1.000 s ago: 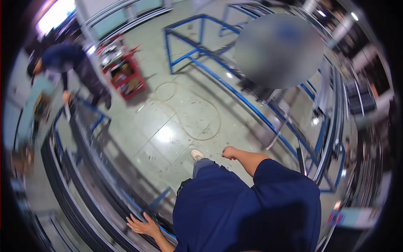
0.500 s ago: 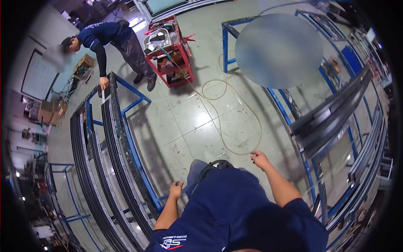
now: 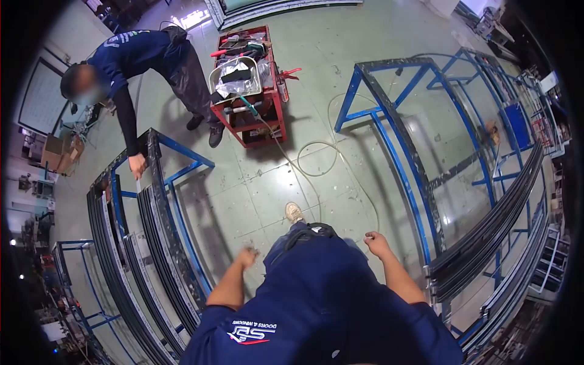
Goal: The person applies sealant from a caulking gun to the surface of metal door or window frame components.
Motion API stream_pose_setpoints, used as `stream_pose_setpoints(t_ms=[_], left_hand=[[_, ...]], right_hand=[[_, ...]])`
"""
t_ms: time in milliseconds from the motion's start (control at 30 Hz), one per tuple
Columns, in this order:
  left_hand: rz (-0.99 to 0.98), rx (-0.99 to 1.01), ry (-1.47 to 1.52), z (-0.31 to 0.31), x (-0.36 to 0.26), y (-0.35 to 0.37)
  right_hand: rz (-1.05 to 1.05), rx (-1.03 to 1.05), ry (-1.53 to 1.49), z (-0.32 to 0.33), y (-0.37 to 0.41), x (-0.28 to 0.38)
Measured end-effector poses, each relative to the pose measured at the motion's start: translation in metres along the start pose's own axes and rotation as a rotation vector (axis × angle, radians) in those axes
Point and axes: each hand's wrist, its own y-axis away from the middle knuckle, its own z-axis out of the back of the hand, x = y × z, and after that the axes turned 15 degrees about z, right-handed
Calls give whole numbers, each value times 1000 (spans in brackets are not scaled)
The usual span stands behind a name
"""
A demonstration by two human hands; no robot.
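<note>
My left hand point(image 3: 248, 258) hangs at my left side, away from the rack, its fingers smeared by motion. On my right, my right hand point(image 3: 377, 243) is held beside my waist with the fingers curled in; a dark spot shows at the fingertips, but I cannot tell what it is. Long dark profiles point(image 3: 159, 234) with printed pale strips lie on the blue-framed rack point(image 3: 182, 228) to my left. Nearest to my right hand is another blue-legged stand point(image 3: 409, 176). One of my shoes point(image 3: 294, 212) shows ahead of me on the tiled floor.
A co-worker point(image 3: 146, 61) bends over the left rack, one hand point(image 3: 137, 164) at the profile ends. A red tool cart point(image 3: 281, 115) stands ahead, with a looping hose point(image 3: 302, 171) on the floor. More dark profiles point(image 3: 486, 225) jut out at right.
My view has moved forward, bringing the cart and right stand closer. My shoe has come into view. The co-worker still reaches to the left rack. The blurred oval over the right stand is gone.
</note>
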Motion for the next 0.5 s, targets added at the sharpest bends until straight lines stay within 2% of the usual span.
stream_pose_setpoints(t_ms=[33,67,100,133,167,233,300,367,433,500], left_hand=[[250,-19,160,73,-48,-10],[396,-87,265,131,-80,-32],[367,-128,221,189,-105,-50],[246,-340,315,212,-96,-86],[223,-398,297,265,-124,-93],[131,-533,593,339,-167,-110],[106,-501,880,395,-214,-100],[59,-514,883,414,-233,-94],[92,-503,649,411,-238,-80],[218,-470,578,370,-212,-81]], right_hand=[[34,-4,-1,8,-22,5],[59,-4,-9,14,-38,11],[55,-39,41,26,-54,30],[55,-76,90,43,-69,61],[54,-103,111,52,-84,85],[53,-130,133,61,-123,117],[159,-79,43,64,-165,141],[166,7,59,65,-214,168],[186,89,74,68,-279,198],[324,198,234,72,-351,227]])
